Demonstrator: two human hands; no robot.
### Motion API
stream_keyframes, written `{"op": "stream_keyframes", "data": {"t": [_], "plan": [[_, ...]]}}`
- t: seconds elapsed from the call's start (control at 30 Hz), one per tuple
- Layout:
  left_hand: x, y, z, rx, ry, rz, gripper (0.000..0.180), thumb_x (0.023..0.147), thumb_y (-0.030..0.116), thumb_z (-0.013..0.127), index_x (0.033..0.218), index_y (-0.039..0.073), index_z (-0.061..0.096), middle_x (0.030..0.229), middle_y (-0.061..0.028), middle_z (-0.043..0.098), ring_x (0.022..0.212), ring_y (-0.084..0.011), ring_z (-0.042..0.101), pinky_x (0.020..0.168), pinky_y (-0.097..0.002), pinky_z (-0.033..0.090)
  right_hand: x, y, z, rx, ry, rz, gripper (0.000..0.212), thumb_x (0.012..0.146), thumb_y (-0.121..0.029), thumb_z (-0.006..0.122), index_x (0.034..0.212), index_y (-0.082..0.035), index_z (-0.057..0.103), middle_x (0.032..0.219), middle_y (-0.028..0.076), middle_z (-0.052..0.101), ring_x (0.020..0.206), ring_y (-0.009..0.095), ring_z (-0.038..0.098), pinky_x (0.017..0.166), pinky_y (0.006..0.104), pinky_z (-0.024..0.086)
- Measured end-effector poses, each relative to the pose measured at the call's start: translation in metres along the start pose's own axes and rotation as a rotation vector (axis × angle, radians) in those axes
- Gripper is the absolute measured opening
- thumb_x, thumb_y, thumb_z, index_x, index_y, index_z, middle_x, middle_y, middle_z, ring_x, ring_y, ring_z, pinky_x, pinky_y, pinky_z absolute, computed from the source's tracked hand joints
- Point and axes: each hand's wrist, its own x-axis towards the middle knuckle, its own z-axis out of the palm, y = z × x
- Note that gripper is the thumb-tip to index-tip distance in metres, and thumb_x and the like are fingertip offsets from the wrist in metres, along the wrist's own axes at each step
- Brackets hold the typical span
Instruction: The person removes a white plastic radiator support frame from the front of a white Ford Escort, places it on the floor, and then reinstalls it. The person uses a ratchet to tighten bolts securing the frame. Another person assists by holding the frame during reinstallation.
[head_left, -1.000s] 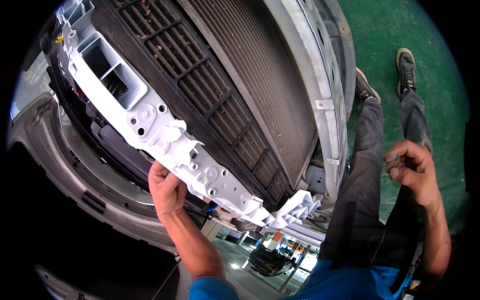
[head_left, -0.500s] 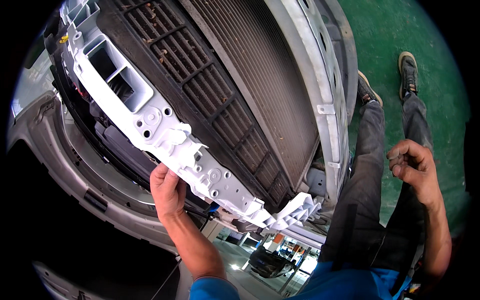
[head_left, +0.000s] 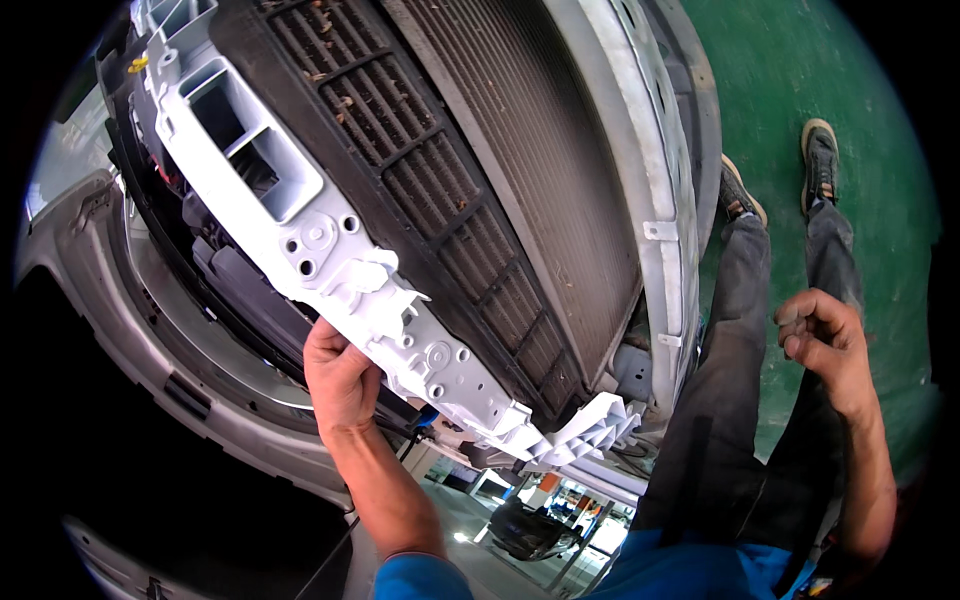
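Note:
A long white radiator support panel (head_left: 262,215), with two large openings and several round holes, slants across the front of a car. My left hand (head_left: 340,385) is closed at its lower-left edge, with the fingertips tucked behind the panel and out of sight. Off to the right, above my leg and apart from the car, my right hand (head_left: 828,345) is curled with thumb and fingers together. Whatever it may hold is too small or too hidden to name.
Beside the panel lie a dusty black slatted grille (head_left: 440,200) and a finned radiator (head_left: 530,150). A silver bumper beam (head_left: 660,210) runs past them. The raised hood (head_left: 130,350) is on the left. My shoes (head_left: 820,160) stand on the green floor (head_left: 765,70).
The car front has shifted slightly right in view. My left hand stays at the panel's edge, and my right hand keeps its curled shape in nearly the same place.

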Motion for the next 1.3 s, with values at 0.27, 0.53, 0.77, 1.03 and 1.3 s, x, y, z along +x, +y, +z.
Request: {"op": "stream_keyframes", "data": {"t": [0.27,0.53,0.77,1.03,1.3], "plan": [[0.001,0.003,-0.009,0.003,-0.007,-0.143,0.026,0.087,-0.006,0.066,0.113,-0.010,0.066,0.103,-0.0153,0.072,0.092,-0.0195,0.071,0.082,-0.0331,0.057,0.003,0.000,0.002,-0.009,0.009,0.000,0.023,0.078,0.002,0.062,0.101,0.000,0.063,0.082,-0.003,0.057,0.074,0.005,0.051,0.067,0.0213,0.041],[0.004,-0.003,0.003,-0.133,-0.055,-0.013,0.037,0.081,-0.008,0.072,0.116,-0.012,0.063,0.109,-0.0174,0.071,0.097,-0.0231,0.071,0.090,-0.0355,0.057,0.004,-0.001,0.004,-0.002,0.021,-0.001,0.022,0.079,0.003,0.061,0.101,0.001,0.063,0.083,-0.002,0.057,0.074,0.006,0.052,0.068,0.0218,0.043],[0.002,0.006,-0.004,0.093,-0.081,-0.091,0.038,0.085,-0.002,0.072,0.120,-0.010,0.064,0.109,-0.0130,0.071,0.098,-0.0178,0.068,0.088,-0.0311,0.054,0.008,-0.003,0.009,-0.025,0.021,0.004,0.022,0.080,0.004,0.060,0.101,0.001,0.064,0.083,-0.002,0.058,0.074,0.006,0.052,0.069,0.0220,0.043],[0.008,0.010,-0.007,0.157,-0.112,-0.116,0.033,0.087,0.002,0.073,0.118,-0.008,0.066,0.109,-0.0097,0.072,0.096,-0.0148,0.068,0.085,-0.0285,0.053,0.007,-0.003,0.007,-0.017,0.035,-0.008,0.023,0.079,0.004,0.061,0.101,0.001,0.064,0.083,-0.002,0.059,0.075,0.006,0.053,0.068,0.0217,0.043],[-0.001,0.006,0.002,0.087,-0.086,-0.016,0.037,0.088,0.002,0.071,0.122,-0.009,0.063,0.109,-0.0114,0.072,0.098,-0.0159,0.068,0.089,-0.0307,0.053,0.011,-0.004,0.003,-0.032,0.023,-0.008,0.023,0.080,0.003,0.061,0.102,0.001,0.064,0.083,-0.001,0.059,0.074,0.006,0.052,0.068,0.0216,0.043]]}}
